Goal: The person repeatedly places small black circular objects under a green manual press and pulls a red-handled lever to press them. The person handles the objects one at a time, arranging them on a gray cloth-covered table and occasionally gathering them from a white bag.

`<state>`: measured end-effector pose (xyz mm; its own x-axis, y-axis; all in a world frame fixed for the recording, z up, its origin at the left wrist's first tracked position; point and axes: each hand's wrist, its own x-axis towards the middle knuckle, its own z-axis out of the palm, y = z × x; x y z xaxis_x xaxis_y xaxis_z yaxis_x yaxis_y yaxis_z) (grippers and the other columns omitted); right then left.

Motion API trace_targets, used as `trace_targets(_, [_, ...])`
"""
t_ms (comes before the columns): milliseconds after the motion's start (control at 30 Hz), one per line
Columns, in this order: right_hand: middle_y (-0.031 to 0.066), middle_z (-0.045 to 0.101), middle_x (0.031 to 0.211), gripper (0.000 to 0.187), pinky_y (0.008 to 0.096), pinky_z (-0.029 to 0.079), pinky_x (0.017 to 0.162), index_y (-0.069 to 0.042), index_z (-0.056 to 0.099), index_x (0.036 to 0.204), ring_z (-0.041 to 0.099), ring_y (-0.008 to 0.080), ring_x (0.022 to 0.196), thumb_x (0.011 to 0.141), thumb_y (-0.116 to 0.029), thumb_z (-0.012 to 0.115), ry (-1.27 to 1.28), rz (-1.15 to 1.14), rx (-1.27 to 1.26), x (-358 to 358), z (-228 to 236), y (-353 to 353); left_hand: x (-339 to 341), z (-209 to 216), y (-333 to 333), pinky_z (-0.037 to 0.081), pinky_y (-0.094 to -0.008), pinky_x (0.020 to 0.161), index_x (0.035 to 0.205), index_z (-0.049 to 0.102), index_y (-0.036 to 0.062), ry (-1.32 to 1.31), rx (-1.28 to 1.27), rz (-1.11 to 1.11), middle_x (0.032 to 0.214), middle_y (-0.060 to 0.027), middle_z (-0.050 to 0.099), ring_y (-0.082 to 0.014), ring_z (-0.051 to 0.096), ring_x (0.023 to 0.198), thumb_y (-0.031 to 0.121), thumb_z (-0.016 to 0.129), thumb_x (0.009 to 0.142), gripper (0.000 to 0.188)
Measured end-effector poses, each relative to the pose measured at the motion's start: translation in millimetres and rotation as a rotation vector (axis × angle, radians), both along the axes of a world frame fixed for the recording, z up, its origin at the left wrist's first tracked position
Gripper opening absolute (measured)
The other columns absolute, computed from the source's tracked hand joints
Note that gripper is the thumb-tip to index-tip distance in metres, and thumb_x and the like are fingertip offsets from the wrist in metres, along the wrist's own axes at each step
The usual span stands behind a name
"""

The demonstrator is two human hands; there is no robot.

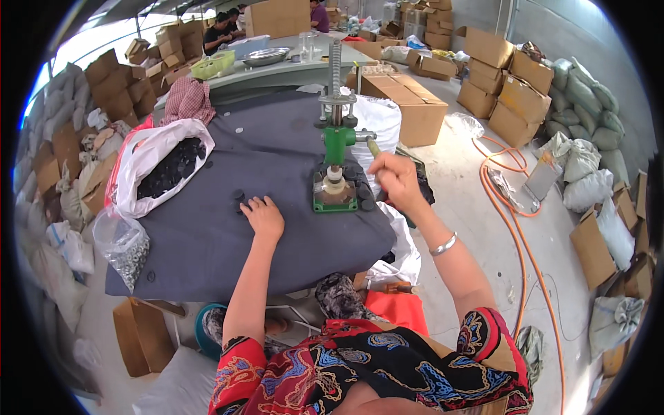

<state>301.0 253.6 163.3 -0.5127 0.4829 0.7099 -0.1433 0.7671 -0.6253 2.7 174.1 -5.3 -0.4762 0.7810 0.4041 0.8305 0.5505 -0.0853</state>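
A green hand press [339, 145] with a tall threaded post stands toward the right side of the dark cloth-covered table [297, 238]. My right hand [398, 181] is closed round its lever handle [373, 146], beside the press. Under the ram, a white cylindrical piece [335, 181] sits above the green base. My left hand [264, 217] lies on the cloth left of the press, fingers apart, its fingertips by a few small black round pieces [239, 195]. Whether a fingertip touches one I cannot tell.
On the left lie a white sack of black pieces [173, 166] and a clear bag of small metal parts [128, 249]. Behind are a checked cloth [188, 102], a green basket [213, 64] and a metal tray [266, 56]. An orange hose [515, 228] crosses the floor; people sit far back.
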Motion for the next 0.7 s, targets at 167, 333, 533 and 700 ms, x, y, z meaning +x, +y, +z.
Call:
trace_targets(167, [0.0050, 0.055, 0.058, 0.017, 0.0239, 0.040, 0.050, 0.003, 0.061, 0.079, 0.051, 0.0093, 0.054, 0.078, -0.004, 0.045, 0.182, 0.115, -0.171, -14, 39, 34, 36, -5, -1, 0.025, -0.0603, 0.106, 0.128, 0.053, -0.0012, 0.011, 0.001, -0.136, 0.129, -0.0247, 0.054, -0.0353, 0.055, 0.115, 0.011, 0.048, 0.085, 0.045])
trace_targets(333, [0.0064, 0.055, 0.056, 0.017, 0.0230, 0.040, 0.045, 0.003, 0.062, 0.079, 0.050, 0.0096, 0.047, 0.081, -0.006, 0.047, 0.236, 0.149, -0.327, -25, 75, 51, 38, -1, -10, 0.041, -0.0494, 0.093, 0.115, 0.065, 0.0036, -0.223, 0.239, -0.329, 0.114, -0.0177, 0.064, -0.0337, 0.058, 0.104, 0.007, 0.058, 0.080, 0.036])
trace_targets(533, [0.0060, 0.055, 0.056, 0.018, 0.0241, 0.042, 0.045, 0.002, 0.062, 0.078, 0.051, 0.0110, 0.046, 0.080, -0.008, 0.048, 0.244, 0.160, -0.366, -32, 85, 64, 28, -5, -11, 0.047, -0.0417, 0.086, 0.110, 0.065, 0.0026, -0.414, 0.438, -0.357, 0.104, -0.0159, 0.067, -0.0343, 0.059, 0.098, 0.008, 0.071, 0.072, 0.039])
trace_targets(700, [0.0071, 0.056, 0.057, 0.020, 0.0252, 0.043, 0.044, 0.003, 0.063, 0.078, 0.052, 0.0125, 0.047, 0.079, -0.010, 0.048, 0.278, 0.146, -0.352, -38, 91, 72, 37, -4, 11, 0.048, -0.0429, 0.084, 0.116, 0.059, 0.0019, -0.641, 0.648, -0.386, 0.100, -0.0179, 0.066, -0.0356, 0.061, 0.095, 0.010, 0.075, 0.071, 0.049])
